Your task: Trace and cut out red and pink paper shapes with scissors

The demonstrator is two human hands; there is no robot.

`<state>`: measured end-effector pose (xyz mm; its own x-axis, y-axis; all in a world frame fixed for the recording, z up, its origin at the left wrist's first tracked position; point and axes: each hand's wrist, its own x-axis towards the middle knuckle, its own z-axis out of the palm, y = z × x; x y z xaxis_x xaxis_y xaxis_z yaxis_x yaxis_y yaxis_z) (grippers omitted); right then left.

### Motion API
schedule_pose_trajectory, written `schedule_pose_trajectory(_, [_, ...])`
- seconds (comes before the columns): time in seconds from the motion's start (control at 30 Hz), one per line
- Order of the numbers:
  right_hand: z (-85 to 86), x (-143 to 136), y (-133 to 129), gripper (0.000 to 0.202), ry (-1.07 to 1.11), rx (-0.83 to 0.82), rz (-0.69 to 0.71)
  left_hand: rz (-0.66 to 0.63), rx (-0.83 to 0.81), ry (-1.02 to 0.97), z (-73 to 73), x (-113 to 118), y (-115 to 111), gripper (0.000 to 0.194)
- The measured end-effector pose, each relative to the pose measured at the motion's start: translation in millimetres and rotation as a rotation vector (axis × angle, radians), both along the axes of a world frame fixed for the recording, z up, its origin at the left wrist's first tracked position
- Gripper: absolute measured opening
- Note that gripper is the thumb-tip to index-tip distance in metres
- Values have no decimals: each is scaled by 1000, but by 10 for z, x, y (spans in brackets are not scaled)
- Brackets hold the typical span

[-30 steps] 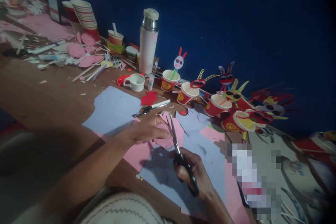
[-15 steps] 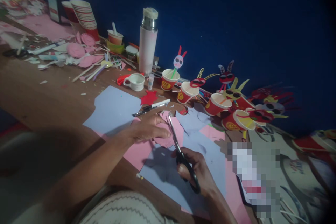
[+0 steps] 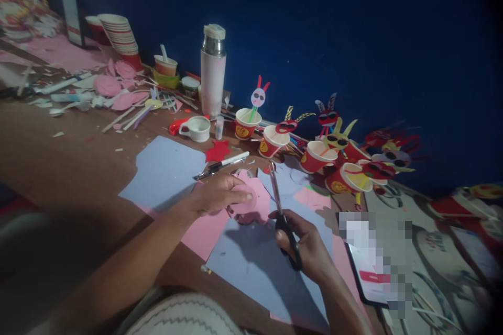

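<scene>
My left hand (image 3: 222, 194) pinches a cut piece of pink paper (image 3: 260, 196) with a rounded outline, thumb on top. In my right hand (image 3: 302, 243) are black-handled scissors (image 3: 288, 238), their blades pointing away from me and nearly closed, just right of the pink piece and apart from it. Beneath both hands lie a light blue sheet (image 3: 251, 272) and a larger pink sheet (image 3: 202, 235). Beyond the left hand rest a black pen and a white pen (image 3: 236, 159), near a red paper scrap (image 3: 217, 151).
Red cups (image 3: 273, 141) with paper faces line the wall side. A bottle (image 3: 213, 81) stands behind a white mug (image 3: 195, 129). Stacked cups (image 3: 120, 36) and paper scraps (image 3: 108, 85) are at the left. A phone (image 3: 367, 277) lies at the right, partly pixelated.
The scissors in my right hand have moved right, off the pink piece. My left hand still holds the piece, now turned somewhat. The whole view has shifted slightly.
</scene>
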<state>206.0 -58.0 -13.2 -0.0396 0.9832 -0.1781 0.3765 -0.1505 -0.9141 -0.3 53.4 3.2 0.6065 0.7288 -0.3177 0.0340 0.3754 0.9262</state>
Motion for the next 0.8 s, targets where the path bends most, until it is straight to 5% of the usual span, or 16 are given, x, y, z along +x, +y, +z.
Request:
schedule_pose_trajectory(0.17, [21,163,-11,33,-255,-58,8,-33,-13,-11,-56,25,7,10])
schedule_pose_trajectory(0.37, [28,244,-68,39,-295,-4,10,-6,-83,-88,-107,57,39,23])
schedule_pose_trajectory(0.63, [29,139,-116,56,416,-6,174,-39,-198,-179,-111,221,-95,21])
schedule_pose_trajectory(0.8, [34,73,-143,64,542,-126,211,-112,-246,-140,-70,422,-255,32])
